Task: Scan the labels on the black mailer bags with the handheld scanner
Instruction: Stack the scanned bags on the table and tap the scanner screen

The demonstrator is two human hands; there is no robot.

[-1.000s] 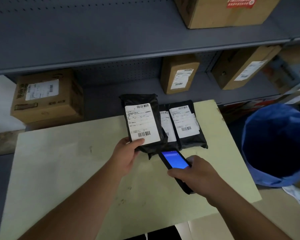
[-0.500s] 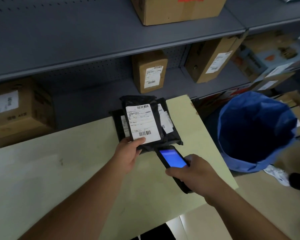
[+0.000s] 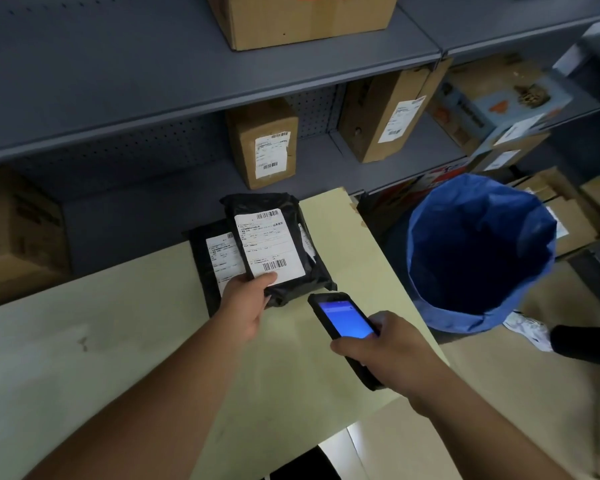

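Note:
My left hand point(image 3: 246, 301) grips the lower left corner of a black mailer bag point(image 3: 293, 268), holding it tilted up with its white barcode label facing me. Beneath and behind it, other black mailer bags point(image 3: 205, 258) lie on the pale yellow table point(image 3: 118, 341); their labels are partly hidden. My right hand point(image 3: 388, 348) holds the black handheld scanner point(image 3: 343, 318), its blue screen lit. The scanner's top end sits just below the held bag's lower right corner.
A blue sack point(image 3: 478, 251) stands open right of the table. Grey shelves point(image 3: 187, 88) behind the table carry labelled cardboard boxes point(image 3: 264, 143). A person's white shoe point(image 3: 529, 329) shows on the floor at the right.
The view has swung to the right, so the blue sack and right shelves show more. Both hands keep their grips; the held bag now covers more of the bags behind it.

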